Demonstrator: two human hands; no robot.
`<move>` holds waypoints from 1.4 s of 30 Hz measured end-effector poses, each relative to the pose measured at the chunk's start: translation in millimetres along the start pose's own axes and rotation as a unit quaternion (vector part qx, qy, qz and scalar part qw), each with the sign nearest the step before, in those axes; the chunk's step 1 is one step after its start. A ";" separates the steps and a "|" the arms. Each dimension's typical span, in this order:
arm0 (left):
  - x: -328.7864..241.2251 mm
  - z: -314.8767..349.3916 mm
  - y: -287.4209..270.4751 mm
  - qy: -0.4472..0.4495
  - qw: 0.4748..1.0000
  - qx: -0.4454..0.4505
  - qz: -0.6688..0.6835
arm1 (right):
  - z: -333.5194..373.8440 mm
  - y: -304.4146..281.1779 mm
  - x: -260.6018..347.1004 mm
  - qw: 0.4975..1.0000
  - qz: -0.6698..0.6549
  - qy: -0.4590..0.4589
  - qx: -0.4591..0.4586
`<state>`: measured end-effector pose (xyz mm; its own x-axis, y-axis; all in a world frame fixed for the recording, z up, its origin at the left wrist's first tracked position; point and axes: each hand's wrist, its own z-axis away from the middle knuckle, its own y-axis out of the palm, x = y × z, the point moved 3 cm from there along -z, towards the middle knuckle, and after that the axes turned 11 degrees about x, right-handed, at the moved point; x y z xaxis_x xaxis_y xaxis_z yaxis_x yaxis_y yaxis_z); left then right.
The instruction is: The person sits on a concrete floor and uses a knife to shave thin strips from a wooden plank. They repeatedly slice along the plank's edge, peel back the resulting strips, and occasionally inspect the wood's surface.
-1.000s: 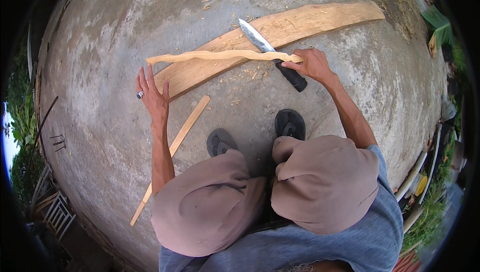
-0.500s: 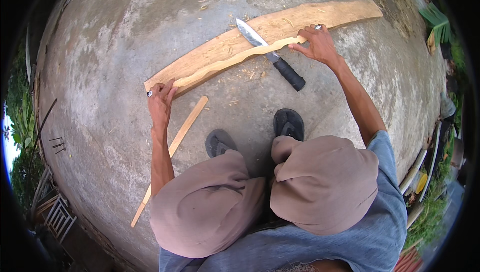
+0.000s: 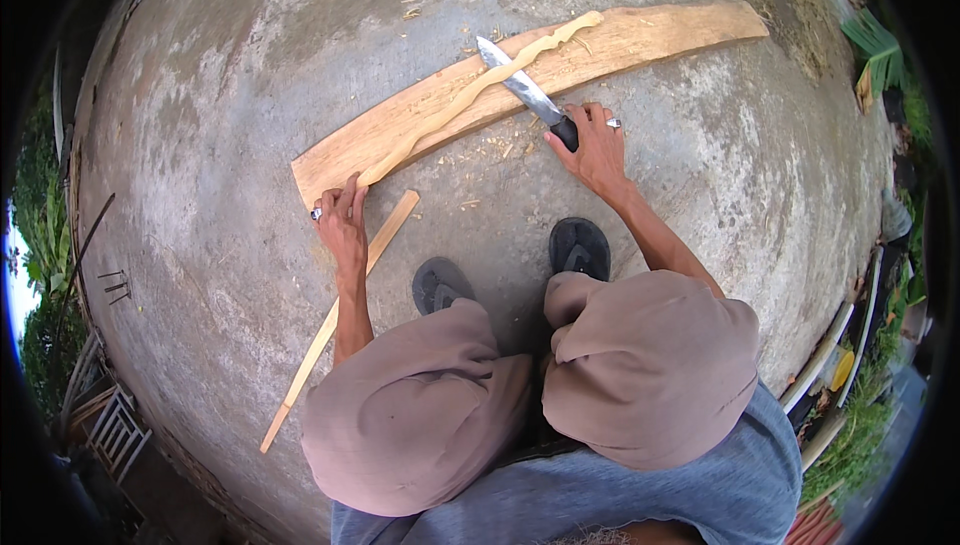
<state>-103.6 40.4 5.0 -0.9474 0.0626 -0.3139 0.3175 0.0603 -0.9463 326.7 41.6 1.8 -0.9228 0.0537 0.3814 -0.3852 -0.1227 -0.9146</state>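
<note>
A wavy, pale carved wooden stick (image 3: 462, 100) slants across a long, thick wooden plank (image 3: 660, 37) on the ground. My left hand (image 3: 343, 227) pinches the stick's near end at the plank's left part. The far end of the stick rests over the plank, pointing up and right. Beneath the stick, crossing it, lies a large knife (image 3: 532, 95) with a broad steel blade and a black-wrapped handle. My right hand (image 3: 600, 153) is closed around that handle, hiding most of it; the blade points away to the upper left.
A thin straight wooden slat (image 3: 328, 330) lies left of my legs. Wood shavings (image 3: 500, 153) are scattered around the plank on the concrete floor (image 3: 210, 235). My feet in dark sandals (image 3: 579, 248) stand just in front. Plants (image 3: 880, 50) and poles (image 3: 822, 355) line the right edge.
My right hand has let go of the stick's far end and moved down to the knife handle. That end has swung up over the plank; my left hand has shifted slightly right and nearer.
</note>
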 end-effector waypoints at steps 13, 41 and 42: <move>6.0 14.1 -1.7 -0.014 1.000 -0.005 0.021 | 62.2 32.9 -2.5 0.940 -0.331 0.078 0.034; -54.4 -9.4 13.1 -0.095 0.974 0.062 0.194 | 55.6 35.6 10.7 0.804 -0.567 0.156 0.086; -52.2 -4.6 16.7 -0.108 0.969 0.056 0.217 | 57.3 39.5 9.3 0.809 -0.562 0.150 0.083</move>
<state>-48.7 42.7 5.9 -0.7164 -0.1525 -0.6808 0.6923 -0.0341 -0.7208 302.8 -19.5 -23.1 0.0423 0.4588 0.8875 -0.9988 0.0413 0.0263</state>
